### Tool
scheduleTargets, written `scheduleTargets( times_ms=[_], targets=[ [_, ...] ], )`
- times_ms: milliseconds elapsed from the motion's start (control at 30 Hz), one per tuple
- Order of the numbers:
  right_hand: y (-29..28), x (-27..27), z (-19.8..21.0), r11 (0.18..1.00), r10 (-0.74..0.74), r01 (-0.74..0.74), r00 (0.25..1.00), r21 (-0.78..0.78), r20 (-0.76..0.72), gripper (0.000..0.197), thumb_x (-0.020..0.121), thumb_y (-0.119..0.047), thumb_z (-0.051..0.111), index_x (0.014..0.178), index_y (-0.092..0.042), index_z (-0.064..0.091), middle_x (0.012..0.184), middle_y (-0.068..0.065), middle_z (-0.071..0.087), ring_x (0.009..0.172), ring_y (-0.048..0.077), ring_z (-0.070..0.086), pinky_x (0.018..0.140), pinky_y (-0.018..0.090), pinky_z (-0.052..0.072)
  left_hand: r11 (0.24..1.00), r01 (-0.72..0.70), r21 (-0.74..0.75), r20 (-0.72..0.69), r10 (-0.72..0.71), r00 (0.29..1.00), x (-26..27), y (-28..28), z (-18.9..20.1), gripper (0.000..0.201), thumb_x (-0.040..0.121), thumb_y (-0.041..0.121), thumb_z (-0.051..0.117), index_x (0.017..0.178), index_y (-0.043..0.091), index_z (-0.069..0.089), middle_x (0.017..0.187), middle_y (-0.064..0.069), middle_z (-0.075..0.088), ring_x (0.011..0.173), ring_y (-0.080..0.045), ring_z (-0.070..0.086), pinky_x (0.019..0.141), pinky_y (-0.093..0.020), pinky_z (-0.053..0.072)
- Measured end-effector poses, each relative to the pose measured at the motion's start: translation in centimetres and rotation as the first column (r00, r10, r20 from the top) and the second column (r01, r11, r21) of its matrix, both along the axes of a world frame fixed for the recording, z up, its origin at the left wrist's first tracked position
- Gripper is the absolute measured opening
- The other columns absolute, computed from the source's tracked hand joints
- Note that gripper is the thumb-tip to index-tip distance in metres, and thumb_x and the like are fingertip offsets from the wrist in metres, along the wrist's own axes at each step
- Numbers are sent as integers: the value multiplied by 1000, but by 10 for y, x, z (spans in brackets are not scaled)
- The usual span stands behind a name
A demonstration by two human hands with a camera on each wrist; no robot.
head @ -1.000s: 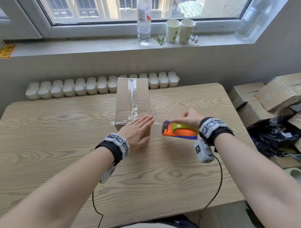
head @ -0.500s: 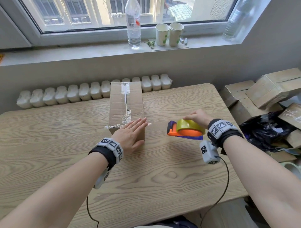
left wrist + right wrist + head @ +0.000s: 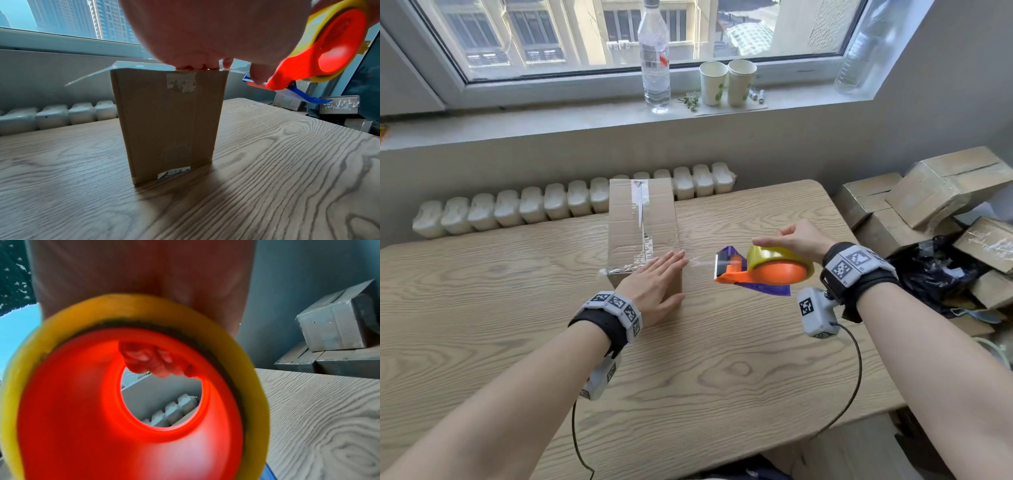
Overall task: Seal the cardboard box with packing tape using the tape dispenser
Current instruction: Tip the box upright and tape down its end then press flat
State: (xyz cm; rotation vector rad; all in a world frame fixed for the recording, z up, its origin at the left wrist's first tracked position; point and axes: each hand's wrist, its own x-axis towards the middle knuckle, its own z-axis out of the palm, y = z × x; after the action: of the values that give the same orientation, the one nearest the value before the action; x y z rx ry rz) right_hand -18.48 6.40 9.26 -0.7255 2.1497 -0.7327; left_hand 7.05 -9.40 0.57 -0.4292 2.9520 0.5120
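A tall cardboard box point(image 3: 642, 226) stands on the wooden table point(image 3: 722, 377), with clear tape run down its top seam. My left hand point(image 3: 655, 282) lies flat, fingers straight, pressing the near top edge of the box point(image 3: 170, 121); its fingertips point(image 3: 197, 67) rest on the taped edge. To the right of the box, my right hand point(image 3: 796, 238) grips the orange tape dispenser point(image 3: 763, 272) with its yellow roll, held above the table. A thin strand of tape point(image 3: 702, 263) stretches from the box edge to the dispenser's blade. In the right wrist view my fingers point(image 3: 156, 360) curl through the dispenser's point(image 3: 123, 410) core.
A white radiator point(image 3: 571, 205) runs behind the table's far edge. On the windowsill stand a clear bottle point(image 3: 655, 58) and two paper cups point(image 3: 726, 82). Stacked cardboard boxes point(image 3: 928, 202) and a black bag point(image 3: 928, 274) crowd the floor to the right.
My right hand has carried the dispenser rightward, away from the box, and lifted it. The left hand has stayed flat on the box edge.
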Motion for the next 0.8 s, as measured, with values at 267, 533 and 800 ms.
scheduleTargets(
  times_ms=[267, 533, 800],
  targets=[
    [-3, 12, 4, 994, 54, -41, 990, -105, 127, 34, 71, -38, 76, 76, -7, 62, 74, 9, 59, 68, 23, 56, 59, 28, 43, 1000, -1, 21, -10, 1, 1000, 0, 1, 4, 78, 80, 60, 21, 147, 24, 4, 158, 5, 4, 144, -9, -1, 118, -28, 0],
    [-9, 20, -2, 978, 3, 29, 989, -206, 150, 27, 72, -34, 76, 55, -19, 63, 63, -2, 63, 59, 16, 59, 50, 24, 45, 998, -23, 59, -15, 24, 1000, -1, 2, 9, 67, 92, 43, 43, 147, 24, 8, 158, 7, 4, 144, -7, -1, 117, -25, -3],
    [-15, 23, -6, 942, 37, 20, 986, -335, 164, 50, 75, -22, 76, 36, -19, 46, 37, -12, 45, 39, 0, 43, 41, 15, 35, 996, -23, 81, 13, 22, 1000, -1, 1, 10, 71, 91, 41, 46, 147, 24, 7, 158, 8, 4, 144, -7, -1, 119, -28, 0]
  ],
)
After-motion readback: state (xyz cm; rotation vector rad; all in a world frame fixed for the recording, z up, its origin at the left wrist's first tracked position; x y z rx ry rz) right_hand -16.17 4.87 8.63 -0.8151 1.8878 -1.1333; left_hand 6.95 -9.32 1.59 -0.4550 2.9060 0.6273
